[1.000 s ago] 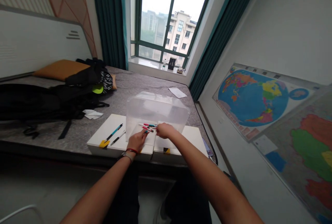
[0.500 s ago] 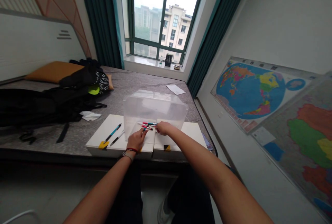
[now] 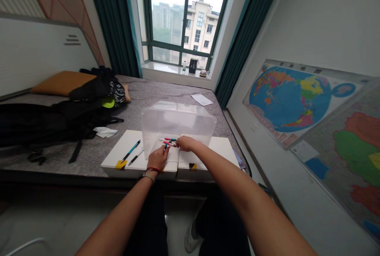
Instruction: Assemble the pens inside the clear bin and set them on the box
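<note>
A clear plastic bin lies on its side on two white boxes, its opening facing me. Inside its mouth is a small bunch of pens, with red, teal and white barrels. My left hand is closed in a pinch at the front of the bunch, a teal-tipped pen between thumb and finger. From the right, my right hand reaches in with its fingers curled at the pens' right ends; its fingertips are partly hidden. A blue pen and a black-and-white pen lie left of the bin.
The left white box and the right white box sit side by side at the bed's front edge. Black bags and a crumpled tissue lie to the left. Behind the bin is a paper sheet.
The view has shifted slightly. My hands stay at the pens inside the bin, with only small finger movements; the two pens on the left lie as before.
</note>
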The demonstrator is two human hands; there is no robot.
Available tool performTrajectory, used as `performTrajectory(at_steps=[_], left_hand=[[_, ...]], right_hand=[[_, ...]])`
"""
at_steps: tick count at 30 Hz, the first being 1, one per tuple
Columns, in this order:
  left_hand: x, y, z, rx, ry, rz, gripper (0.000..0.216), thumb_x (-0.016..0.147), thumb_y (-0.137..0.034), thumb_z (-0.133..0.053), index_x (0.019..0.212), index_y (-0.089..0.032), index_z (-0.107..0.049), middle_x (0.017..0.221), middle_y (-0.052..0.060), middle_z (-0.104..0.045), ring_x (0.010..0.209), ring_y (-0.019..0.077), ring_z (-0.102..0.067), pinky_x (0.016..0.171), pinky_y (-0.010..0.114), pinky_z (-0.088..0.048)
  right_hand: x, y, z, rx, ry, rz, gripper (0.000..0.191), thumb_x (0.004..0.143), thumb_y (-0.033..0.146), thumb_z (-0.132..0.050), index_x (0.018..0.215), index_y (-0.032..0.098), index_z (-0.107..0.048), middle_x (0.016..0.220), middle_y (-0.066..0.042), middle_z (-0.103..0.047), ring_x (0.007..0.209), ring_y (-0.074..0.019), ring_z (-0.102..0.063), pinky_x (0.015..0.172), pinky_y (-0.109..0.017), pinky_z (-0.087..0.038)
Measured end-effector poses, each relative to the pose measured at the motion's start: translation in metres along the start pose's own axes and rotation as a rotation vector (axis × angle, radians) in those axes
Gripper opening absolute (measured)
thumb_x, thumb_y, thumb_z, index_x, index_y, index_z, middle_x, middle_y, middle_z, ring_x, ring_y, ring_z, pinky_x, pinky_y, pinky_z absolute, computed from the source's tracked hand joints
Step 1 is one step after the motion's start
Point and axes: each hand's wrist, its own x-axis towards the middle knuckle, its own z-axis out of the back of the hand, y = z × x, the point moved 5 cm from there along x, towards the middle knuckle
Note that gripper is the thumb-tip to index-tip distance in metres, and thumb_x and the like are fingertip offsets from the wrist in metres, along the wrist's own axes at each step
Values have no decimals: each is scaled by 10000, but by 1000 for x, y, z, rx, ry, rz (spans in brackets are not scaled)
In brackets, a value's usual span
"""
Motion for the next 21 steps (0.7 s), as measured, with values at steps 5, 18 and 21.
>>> performTrajectory(at_steps=[5, 18, 21], left_hand=[[1, 5, -3, -59, -10, 27, 444, 1010, -423, -219, 993, -180, -589, 835, 87, -685, 764, 200, -643, 642, 281, -363], [2, 9, -2, -136, -19, 66, 478, 1003, -393, -179, 984, -149, -589, 820, 112, -670, 777, 224, -646, 686, 316, -423], [2, 8, -1, -138, -11, 78, 473, 1002, -391, -184, 986, -148, -590, 834, 116, -674, 793, 226, -645, 692, 319, -425]], right_hand=[[-1, -12, 8, 1, 22, -19, 309, 753, 237, -675, 1058, 203, -707, 1044, -101, -721, 926, -230, -668, 688, -236, -443], [-4, -29, 23, -70, 32, -63, 278, 785, 194, -609, 1036, 190, -729, 1071, -136, -714, 935, -249, -672, 733, -280, -491], [5, -25, 22, -63, 21, -38, 272, 778, 192, -619, 1025, 186, -732, 1052, -134, -719, 909, -248, -680, 725, -283, -495]])
